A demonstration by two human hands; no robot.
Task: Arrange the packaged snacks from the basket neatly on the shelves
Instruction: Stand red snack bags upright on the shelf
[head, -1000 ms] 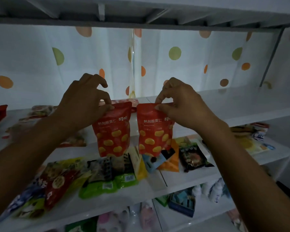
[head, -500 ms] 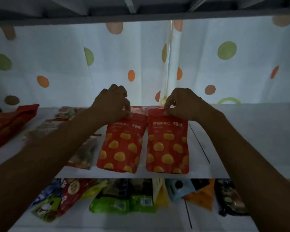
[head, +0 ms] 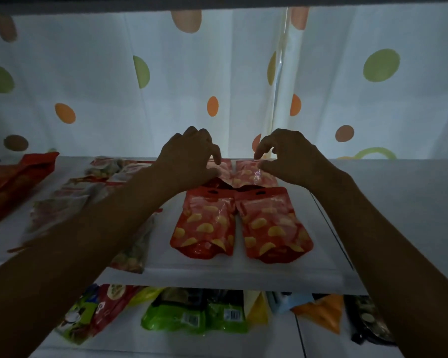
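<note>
Two red snack pouches with yellow chip prints lie flat, side by side, on the white upper shelf [head: 243,277]: the left pouch [head: 204,223] and the right pouch [head: 272,226]. Just behind them lie two more red pouches of the same kind, the rear left one [head: 226,167] and the rear right one [head: 248,174]. My left hand [head: 189,156] hovers over the rear left pouch with fingers loosely curled and holds nothing. My right hand [head: 287,156] hovers over the rear right pouch in the same way, thumb and forefinger apart.
Pale snack packs [head: 62,202] and a red bag [head: 11,182] lie on the same shelf to the left. The lower shelf holds green packs [head: 192,316], an orange pack [head: 321,313] and others. A dotted curtain [head: 88,86] hangs behind.
The two red pouches went from hanging in my hands to lying flat on the upper shelf. Both hands let go and now hover just behind the pouches' top edges.
</note>
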